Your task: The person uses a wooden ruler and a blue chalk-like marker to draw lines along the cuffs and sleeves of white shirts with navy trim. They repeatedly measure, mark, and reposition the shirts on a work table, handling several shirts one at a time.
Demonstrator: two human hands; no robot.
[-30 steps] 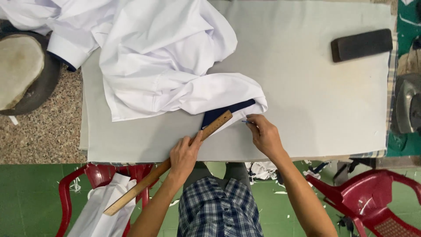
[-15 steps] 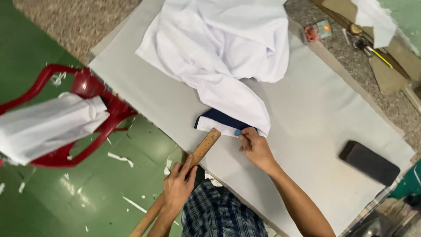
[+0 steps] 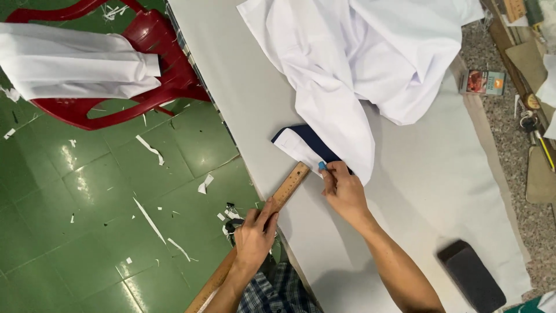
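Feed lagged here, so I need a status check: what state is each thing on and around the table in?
White garment: crumpled, cuff end flat on table.
Navy-lined cuff: folded back, lining showing.
Wooden ruler: flat, overhanging table edge.
Left hand: pressing ruler.
Right hand: pinching blue chalk at cuff.
Folded white cloth: on red chair.

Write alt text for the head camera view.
A person's left hand presses a wooden ruler on a grey table while the right hand holds blue chalk at a white garment's navy-lined cuff.
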